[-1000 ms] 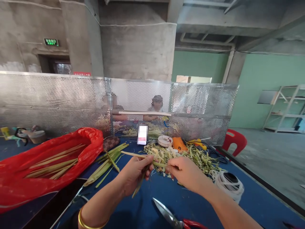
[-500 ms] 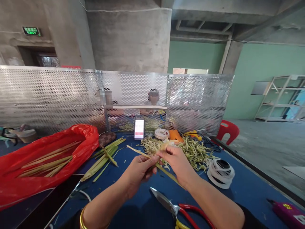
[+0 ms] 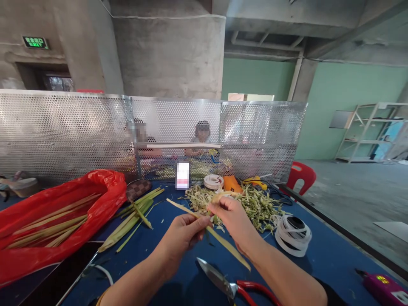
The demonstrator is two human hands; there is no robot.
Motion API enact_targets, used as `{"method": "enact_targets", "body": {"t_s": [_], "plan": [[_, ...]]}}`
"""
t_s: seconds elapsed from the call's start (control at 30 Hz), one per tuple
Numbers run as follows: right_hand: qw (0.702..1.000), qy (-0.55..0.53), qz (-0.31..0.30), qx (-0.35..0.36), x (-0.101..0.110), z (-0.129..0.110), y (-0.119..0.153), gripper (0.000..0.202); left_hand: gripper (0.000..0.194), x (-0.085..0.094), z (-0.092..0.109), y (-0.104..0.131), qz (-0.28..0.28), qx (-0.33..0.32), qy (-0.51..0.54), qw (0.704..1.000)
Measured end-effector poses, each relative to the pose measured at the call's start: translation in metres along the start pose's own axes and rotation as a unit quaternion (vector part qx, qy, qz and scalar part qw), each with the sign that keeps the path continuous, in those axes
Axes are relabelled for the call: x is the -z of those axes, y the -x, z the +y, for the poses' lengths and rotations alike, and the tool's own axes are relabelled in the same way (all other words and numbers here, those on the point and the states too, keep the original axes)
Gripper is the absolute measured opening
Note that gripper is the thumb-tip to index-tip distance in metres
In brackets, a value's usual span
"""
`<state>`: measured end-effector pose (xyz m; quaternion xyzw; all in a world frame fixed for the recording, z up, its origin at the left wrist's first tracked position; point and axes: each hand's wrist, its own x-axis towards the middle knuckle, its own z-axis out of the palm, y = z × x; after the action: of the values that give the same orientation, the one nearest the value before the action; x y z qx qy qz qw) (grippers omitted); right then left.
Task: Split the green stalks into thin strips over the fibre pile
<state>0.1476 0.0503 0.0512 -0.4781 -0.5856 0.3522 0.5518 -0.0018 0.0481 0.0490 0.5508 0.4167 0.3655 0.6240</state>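
Over the middle of the table, my left hand [image 3: 188, 229] pinches a long pale yellow-green leaf strip [image 3: 231, 250] between thumb and fingers. One end of the strip reaches up to the left, and the other hangs down to the right. My right hand [image 3: 229, 212] is closed on the leaf strip's middle, its fingertips close to the left thumb. The exact fold between the fingers is hidden. Beyond the hands lies a heap of shredded green plant scraps [image 3: 261, 208]. Below them rest shears [image 3: 212, 274] with red handles. Whole leaf strips [image 3: 130, 229] lie left of my hands.
A red plastic bag [image 3: 110, 178] with long strips takes up the left side. White reels stand near [image 3: 293, 236] and far [image 3: 213, 182]. An orange packet [image 3: 232, 184], a lit phone [image 3: 182, 175] and a purple tool [image 3: 382, 287] lie about. A perforated metal screen [image 3: 178, 114] closes the far edge.
The view has shifted slightly. The leaf strip's lower end now shows clear of my right forearm. My fingers have shifted a little on it, and both hands still hold it.
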Motion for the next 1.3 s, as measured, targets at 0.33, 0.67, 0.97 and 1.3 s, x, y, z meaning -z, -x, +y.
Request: {"method": "enact_targets", "body": {"t_s": [0.33,0.67,0.97,1.3], "plan": [[1.000,0.000,-0.009,-0.016,-0.008,0.011,-0.001,0.025,0.043,0.005,-0.008,-0.009,-0.040,-0.015,-0.054,0.998],[0.962,0.131,0.185,0.151,0.012,0.000,-0.002,0.037,0.051,0.009,0.001,-0.004,-0.024,0.002,-0.039,0.999],[0.970,0.201,-0.133,0.023,-0.001,-0.018,0.020,0.020,0.024,-0.007,-0.007,0.005,-0.102,0.022,-0.122,0.987],[0.989,0.131,-0.021,0.057,-0.007,-0.016,0.018,0.026,0.023,-0.009,0.000,0.008,-0.116,0.035,-0.133,0.984]]}}
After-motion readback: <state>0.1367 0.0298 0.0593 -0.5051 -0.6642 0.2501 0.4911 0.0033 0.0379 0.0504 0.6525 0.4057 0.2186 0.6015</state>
